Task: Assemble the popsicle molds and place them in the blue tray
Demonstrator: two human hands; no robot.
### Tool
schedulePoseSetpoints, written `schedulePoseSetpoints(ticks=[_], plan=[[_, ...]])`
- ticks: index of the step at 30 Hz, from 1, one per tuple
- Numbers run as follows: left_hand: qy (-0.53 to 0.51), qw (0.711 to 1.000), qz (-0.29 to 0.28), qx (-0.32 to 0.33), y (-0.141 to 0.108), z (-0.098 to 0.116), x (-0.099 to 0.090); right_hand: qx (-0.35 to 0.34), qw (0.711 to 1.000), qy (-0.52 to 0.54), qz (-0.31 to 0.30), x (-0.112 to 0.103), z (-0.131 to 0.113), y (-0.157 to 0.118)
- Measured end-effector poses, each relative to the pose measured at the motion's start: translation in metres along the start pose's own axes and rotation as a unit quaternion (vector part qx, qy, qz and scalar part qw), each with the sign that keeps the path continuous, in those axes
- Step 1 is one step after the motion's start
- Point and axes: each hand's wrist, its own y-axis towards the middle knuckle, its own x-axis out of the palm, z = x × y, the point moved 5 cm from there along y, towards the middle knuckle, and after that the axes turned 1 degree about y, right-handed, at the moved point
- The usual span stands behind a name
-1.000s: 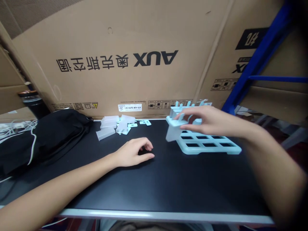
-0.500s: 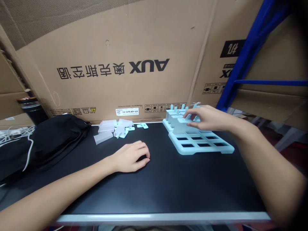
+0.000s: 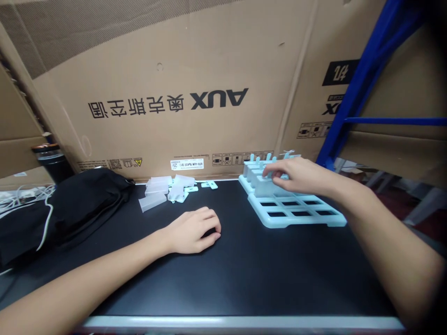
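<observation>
My left hand [image 3: 193, 230] rests on the black tabletop, loosely curled, with a gap between thumb and fingers and nothing held. At the right, my right hand [image 3: 289, 174] is bent over a popsicle mold [image 3: 264, 187] at the front of the filled rows, its fingers closed at the top. That mold is translucent with a light blue lid, and stands upright in the light blue rack [image 3: 296, 221]. Behind it are several lidded molds [image 3: 250, 173] with stick handles, partly hidden by the hand. Several slots in the rack's front rows are bare.
Loose translucent mold cups [image 3: 153, 201] and light blue lids [image 3: 211, 184] lie at the back, left of the rack. A black bag [image 3: 91, 195], a dark bottle [image 3: 52, 163] and white cables [image 3: 26, 195] occupy the left. A large carton [image 3: 167, 56] stands behind; blue shelf frame [image 3: 359, 83] at right.
My right hand's fingers have shifted from around the lid's handle to bent down over the mold's top. My left hand stays in place; the whole view has shifted slightly.
</observation>
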Motion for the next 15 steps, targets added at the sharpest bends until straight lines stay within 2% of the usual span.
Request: schedulePoseSetpoints(ticks=[7, 9, 11, 13, 15], plan=[[0.054, 0.998, -0.015, -0.004, 0.002, 0.002, -0.002, 0.068, 0.996, -0.046, -0.029, 0.009, 0.002, 0.007], [0.108, 0.993, -0.003, -0.039, 0.001, -0.005, -0.005, 0.082, 0.995, -0.053, -0.034, 0.012, 0.003, 0.008], [0.165, 0.981, 0.024, -0.1, -0.001, -0.02, -0.008, 0.077, 0.995, -0.059, -0.025, 0.012, -0.001, 0.007], [0.205, 0.964, 0.053, -0.159, -0.006, -0.037, -0.011, 0.042, 0.994, -0.092, 0.032, 0.007, -0.012, 0.005], [0.226, 0.949, 0.068, -0.209, -0.011, -0.051, -0.011, 0.007, 0.982, -0.134, 0.135, 0.001, -0.03, 0.003]])
